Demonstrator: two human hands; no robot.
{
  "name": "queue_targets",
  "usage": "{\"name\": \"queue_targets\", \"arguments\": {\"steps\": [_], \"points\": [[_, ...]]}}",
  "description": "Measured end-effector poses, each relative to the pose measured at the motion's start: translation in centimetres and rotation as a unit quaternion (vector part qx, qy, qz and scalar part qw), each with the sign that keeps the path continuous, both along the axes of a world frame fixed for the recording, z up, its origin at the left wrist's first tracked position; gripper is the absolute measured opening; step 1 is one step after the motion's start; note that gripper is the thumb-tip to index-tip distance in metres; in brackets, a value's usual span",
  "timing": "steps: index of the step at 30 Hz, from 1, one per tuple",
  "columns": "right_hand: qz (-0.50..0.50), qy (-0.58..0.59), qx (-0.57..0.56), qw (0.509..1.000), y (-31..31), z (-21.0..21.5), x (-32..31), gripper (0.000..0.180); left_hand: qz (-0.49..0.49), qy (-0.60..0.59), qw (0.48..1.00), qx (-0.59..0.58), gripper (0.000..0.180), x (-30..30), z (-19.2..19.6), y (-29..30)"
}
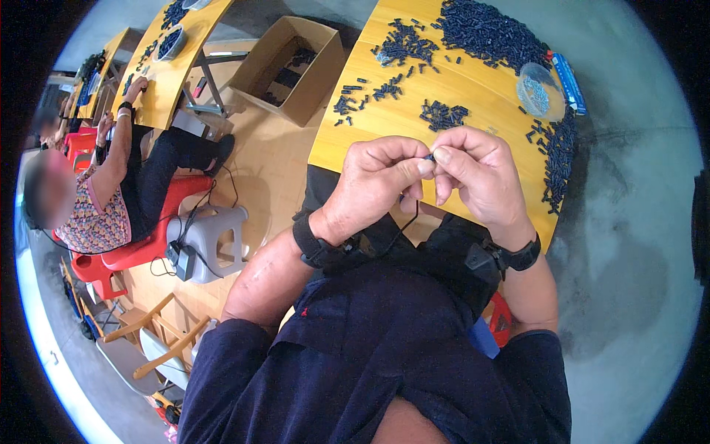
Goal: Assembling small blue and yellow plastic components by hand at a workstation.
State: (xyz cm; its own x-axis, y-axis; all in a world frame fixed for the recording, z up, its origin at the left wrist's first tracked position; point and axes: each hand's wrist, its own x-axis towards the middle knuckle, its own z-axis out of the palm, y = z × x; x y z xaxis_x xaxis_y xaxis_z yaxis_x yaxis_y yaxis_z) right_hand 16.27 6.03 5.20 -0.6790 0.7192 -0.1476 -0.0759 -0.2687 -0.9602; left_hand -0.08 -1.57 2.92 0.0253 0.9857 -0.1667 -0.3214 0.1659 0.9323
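Note:
Over the near edge of the yellow table (370, 144), my two hands meet fingertip to fingertip. Thumb and forefinger of my left hand (377, 181) pinch a small dark piece (429, 157), mostly hidden by the fingers. My right hand (482, 177) closes on the same piece from the other side. Just beyond the hands lies a small heap of short black cylindrical pieces (444, 115). More of these form a large pile (488, 37) at the back and a long strip (556, 159) down the right edge.
A clear round tub (534, 95) of small pale bits stands at the right, beside a blue box (568, 83). An open cardboard box (310, 78) sits on the floor left of the table. Further left, a person (96, 192) works at another table (159, 96), near a grey stool (214, 244).

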Motion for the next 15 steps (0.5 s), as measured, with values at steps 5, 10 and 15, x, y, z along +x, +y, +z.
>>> {"name": "queue_targets", "arguments": {"steps": [5, 10, 15], "points": [[-0.015, 0.08, -0.126, 0.989, 0.0, -0.4, 0.2, 0.013, 0.018, 0.0, 1.0, -0.002, 0.012, 0.5, 0.5, 0.2], [-0.007, 0.07, -0.145, 0.987, 0.4, 0.6, 0.3, 0.013, 0.023, -0.012, 1.0, -0.005, 0.012, 0.7, 0.7, 0.3], [-0.016, 0.06, -0.161, 0.985, 0.6, 1.2, 0.1, 0.022, 0.033, -0.017, 0.999, 0.037, 0.011, 0.5, 0.7, 0.6]]}}
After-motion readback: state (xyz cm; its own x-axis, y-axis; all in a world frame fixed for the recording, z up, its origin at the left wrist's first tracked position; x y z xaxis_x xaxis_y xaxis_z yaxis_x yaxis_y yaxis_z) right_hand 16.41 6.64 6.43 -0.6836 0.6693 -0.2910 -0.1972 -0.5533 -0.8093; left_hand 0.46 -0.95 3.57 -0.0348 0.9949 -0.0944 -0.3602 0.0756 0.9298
